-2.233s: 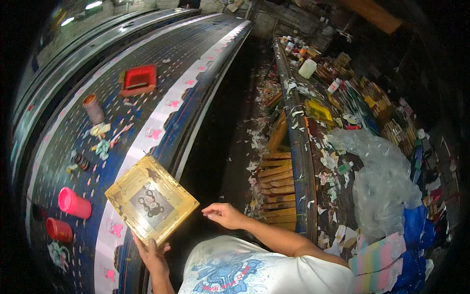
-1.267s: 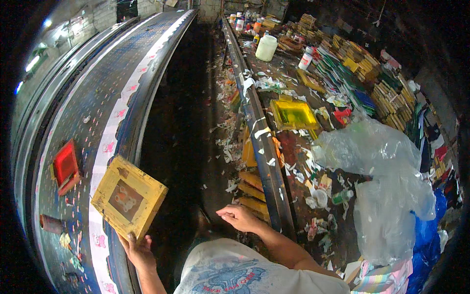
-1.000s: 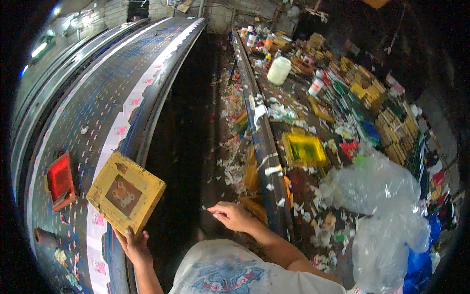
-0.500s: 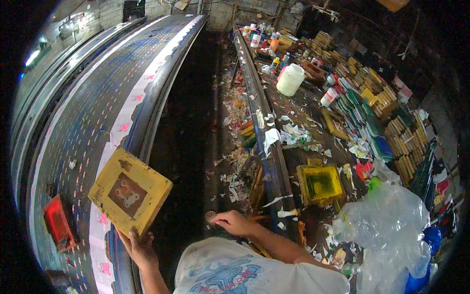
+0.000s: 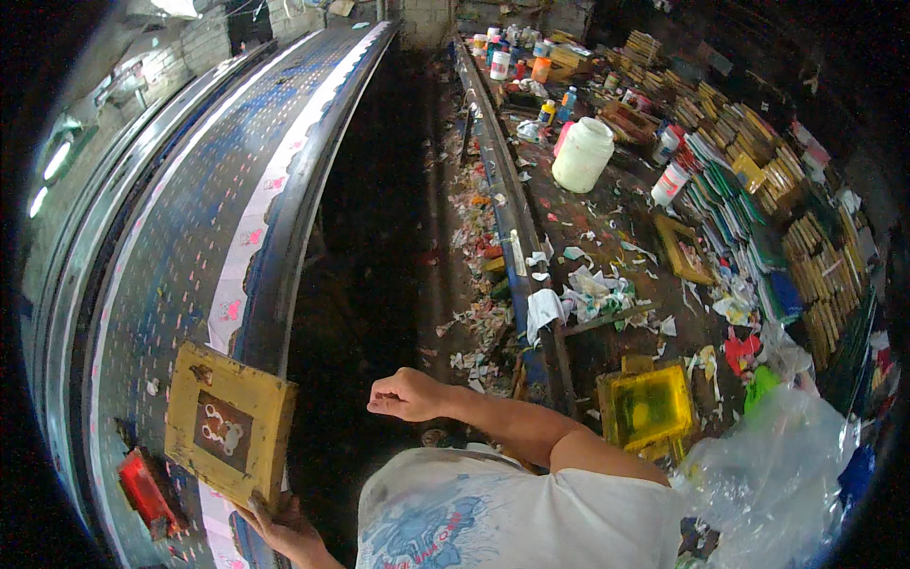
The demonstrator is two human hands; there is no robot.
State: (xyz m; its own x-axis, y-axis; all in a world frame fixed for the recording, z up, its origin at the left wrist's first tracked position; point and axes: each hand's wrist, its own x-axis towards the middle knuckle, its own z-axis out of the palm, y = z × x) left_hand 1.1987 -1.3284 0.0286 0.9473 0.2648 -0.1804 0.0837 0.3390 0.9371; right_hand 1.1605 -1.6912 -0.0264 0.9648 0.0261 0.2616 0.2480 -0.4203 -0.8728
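Head view: square, paint-worn yellow frame [image 5: 228,428]

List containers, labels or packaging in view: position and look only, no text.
White plastic jug: on the right bench, squat, round, off-white.
Small bottles: far end of the bench, mixed colours, some labelled.
Clear plastic bag: lower right, crumpled.
Yellow printing frame: in left hand, square, dark centre.
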